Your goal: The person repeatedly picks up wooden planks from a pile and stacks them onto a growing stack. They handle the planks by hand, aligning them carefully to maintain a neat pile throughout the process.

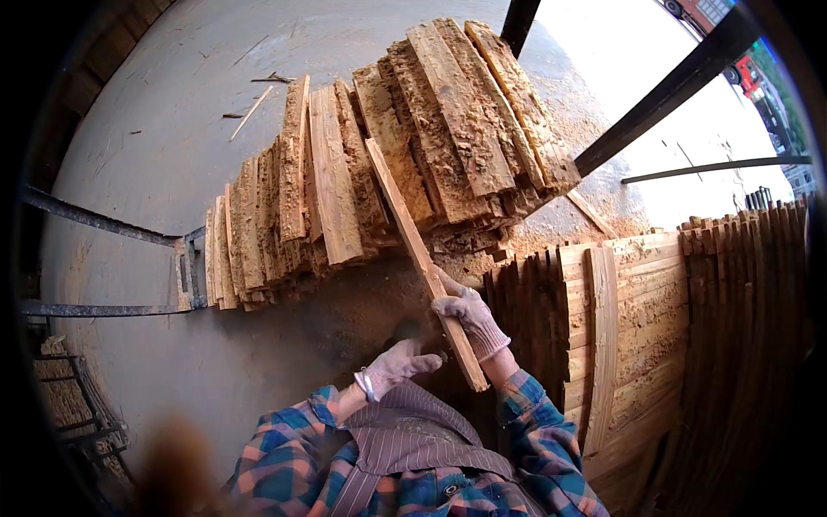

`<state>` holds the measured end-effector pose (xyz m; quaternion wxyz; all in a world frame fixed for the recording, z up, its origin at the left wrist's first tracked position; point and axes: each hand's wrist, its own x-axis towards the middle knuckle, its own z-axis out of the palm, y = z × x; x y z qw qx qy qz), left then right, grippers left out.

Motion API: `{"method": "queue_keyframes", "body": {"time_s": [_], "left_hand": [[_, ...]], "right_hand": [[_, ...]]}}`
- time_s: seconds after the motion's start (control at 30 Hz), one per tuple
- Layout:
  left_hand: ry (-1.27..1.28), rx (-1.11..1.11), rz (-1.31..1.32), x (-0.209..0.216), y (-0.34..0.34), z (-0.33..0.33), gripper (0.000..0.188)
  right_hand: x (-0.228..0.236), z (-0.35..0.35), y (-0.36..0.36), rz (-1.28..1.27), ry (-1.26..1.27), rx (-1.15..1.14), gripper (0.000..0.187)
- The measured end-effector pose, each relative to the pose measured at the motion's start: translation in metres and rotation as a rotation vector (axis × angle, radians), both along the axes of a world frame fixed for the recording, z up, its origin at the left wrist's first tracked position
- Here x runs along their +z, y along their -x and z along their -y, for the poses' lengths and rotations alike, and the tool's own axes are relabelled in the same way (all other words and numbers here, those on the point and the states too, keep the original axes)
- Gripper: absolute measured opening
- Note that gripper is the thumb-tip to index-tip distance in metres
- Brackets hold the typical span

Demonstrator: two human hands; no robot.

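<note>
A long narrow wooden board [406,226] slants across the middle of the view. My right hand [466,312], in a light knitted glove, grips it near its lower end, thumb and fingers on either side. The board's far end overlaps the pile of rough, sawdust-covered boards [448,112] ahead of me. My left hand [397,365], gloved as well, is just left of the board's lower end, apart from it. Its fingers point right and are parted from the thumb, with nothing held.
Stacked planks [629,302] stand close on my right, with one board [600,336] lying across them. Black metal bars [663,95] rise behind the pile, and a metal frame [185,271] stands at its left end. Wood scraps [251,112] lie on the concrete floor [164,172].
</note>
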<state>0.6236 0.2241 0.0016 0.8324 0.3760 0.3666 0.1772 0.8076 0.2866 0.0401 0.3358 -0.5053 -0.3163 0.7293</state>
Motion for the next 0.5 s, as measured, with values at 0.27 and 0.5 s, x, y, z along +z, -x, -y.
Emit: {"method": "queue_keyframes", "body": {"time_s": [0.27, 0.5], "left_hand": [[-1.359, -0.183, -0.694, -0.032, -0.155, 0.013, 0.028], [-1.190, -0.199, -0.155, 0.054, -0.328, 0.051, 0.035]], "right_hand": [[0.098, 0.204, -0.181, 0.765, -0.276, 0.202, 0.092], [0.106, 0.289, -0.321, 1.107, -0.299, -0.253, 0.093]]}}
